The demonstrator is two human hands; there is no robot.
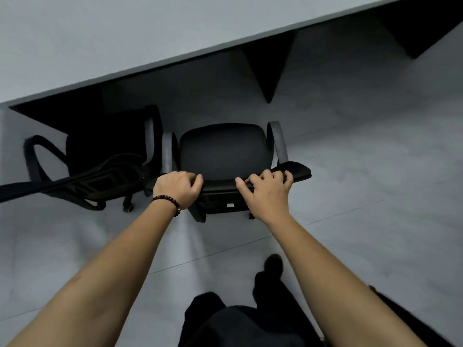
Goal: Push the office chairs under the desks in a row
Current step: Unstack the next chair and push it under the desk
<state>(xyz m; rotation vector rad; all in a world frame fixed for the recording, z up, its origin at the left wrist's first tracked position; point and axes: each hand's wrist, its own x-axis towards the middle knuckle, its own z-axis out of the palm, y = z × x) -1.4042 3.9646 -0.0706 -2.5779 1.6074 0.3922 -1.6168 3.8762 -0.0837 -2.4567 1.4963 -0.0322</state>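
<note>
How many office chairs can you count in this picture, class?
2. The middle chair stands short of the desk, its backrest held by the left hand and right hand. The left chair is beside it, nearer the desk. Others may be hidden.

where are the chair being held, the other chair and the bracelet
held chair (225, 149): head view, middle of its black seat pad
other chair (100, 180): head view, its mesh backrest, left of the held chair
bracelet (168, 197): head view, beads on the left wrist

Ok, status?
Left hand, right hand grip backrest of black office chair with grey armrests. Seat not yet under grey desk. Second black chair close on left.
</note>
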